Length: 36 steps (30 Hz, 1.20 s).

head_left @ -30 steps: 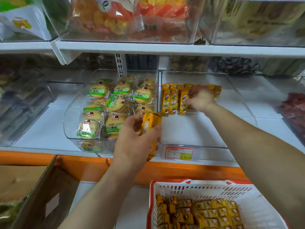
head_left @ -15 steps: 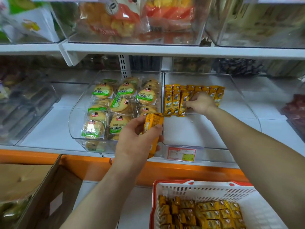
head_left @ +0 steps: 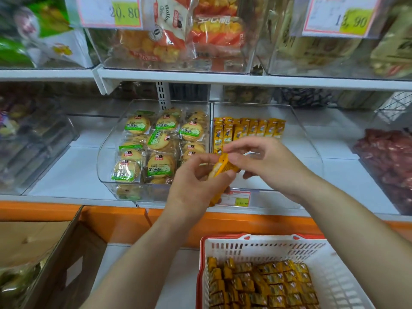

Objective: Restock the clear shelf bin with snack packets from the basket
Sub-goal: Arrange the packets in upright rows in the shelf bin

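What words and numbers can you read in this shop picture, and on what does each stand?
"20.80": yellow patch of the upper left price card.
"Hollo": white and orange snack bag.
"15.80": small red-edged price label on the clear shelf bin.
Upper right price card: ends "90", the rest blurred.
Yellow snack packets and green-labelled biscuit packets: print too blurred to read.

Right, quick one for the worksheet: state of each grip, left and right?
Left grip: closed on a stack of yellow snack packets.
Right grip: touching the stack's top; whether it holds cannot be told.
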Each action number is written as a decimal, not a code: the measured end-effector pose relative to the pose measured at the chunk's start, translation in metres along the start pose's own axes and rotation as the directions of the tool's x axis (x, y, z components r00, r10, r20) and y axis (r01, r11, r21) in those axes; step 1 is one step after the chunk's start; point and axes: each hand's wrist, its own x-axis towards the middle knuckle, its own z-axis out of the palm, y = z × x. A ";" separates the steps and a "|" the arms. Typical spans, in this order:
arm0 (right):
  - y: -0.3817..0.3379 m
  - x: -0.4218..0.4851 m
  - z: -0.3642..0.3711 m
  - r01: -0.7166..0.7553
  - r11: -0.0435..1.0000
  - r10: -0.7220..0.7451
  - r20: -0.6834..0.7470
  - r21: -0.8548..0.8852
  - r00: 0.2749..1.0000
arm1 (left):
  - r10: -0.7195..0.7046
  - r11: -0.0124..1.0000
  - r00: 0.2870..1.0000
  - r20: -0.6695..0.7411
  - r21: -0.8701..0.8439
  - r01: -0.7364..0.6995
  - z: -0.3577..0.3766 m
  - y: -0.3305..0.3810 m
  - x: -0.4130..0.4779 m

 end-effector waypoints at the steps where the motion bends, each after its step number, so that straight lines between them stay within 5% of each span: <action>1: 0.000 -0.004 -0.003 0.008 1.000 -0.007 -0.028 0.027 1.000 | 0.015 1.000 1.000 0.018 0.023 -0.015 0.001 0.000 -0.002; 7: 0.007 -0.037 -0.028 0.055 0.978 -0.044 -0.056 0.202 0.997 | 0.010 0.998 1.000 0.024 -0.062 -0.008 -0.003 0.004 -0.007; 10: 0.009 -0.053 -0.018 0.047 0.994 -0.039 -0.076 0.098 0.996 | 0.010 0.989 0.999 0.041 -0.150 -0.004 -0.001 0.006 -0.007; 14: 0.006 -0.067 0.002 0.249 0.885 -0.323 -0.134 -0.394 0.937 | 0.004 0.965 1.000 0.019 -0.262 0.001 0.005 0.003 -0.007; 15: 0.006 -0.070 0.004 0.274 0.871 -0.348 -0.118 -0.407 0.930 | 0.010 0.958 1.000 0.011 -0.287 -0.007 0.005 0.003 -0.007; 19: 0.005 -0.069 0.007 0.123 0.992 -0.118 -0.205 0.014 0.972 | 0.022 0.913 0.998 0.061 -0.408 0.004 0.005 0.007 -0.006; 23: 0.007 -0.061 0.011 -0.086 0.956 0.117 -0.096 0.279 0.988 | 0.050 0.885 0.987 0.150 -0.465 0.026 0.006 0.007 -0.006; 30: 0.008 -0.054 0.012 -0.081 0.962 0.102 -0.068 0.261 0.992 | 0.083 0.968 0.993 0.085 -0.243 -0.060 0.007 -0.002 0.000; 36: 0.014 -0.028 -0.011 0.008 0.999 -0.009 0.021 0.044 1.000 | 0.167 0.986 0.986 -0.022 0.005 -0.166 0.009 -0.007 0.011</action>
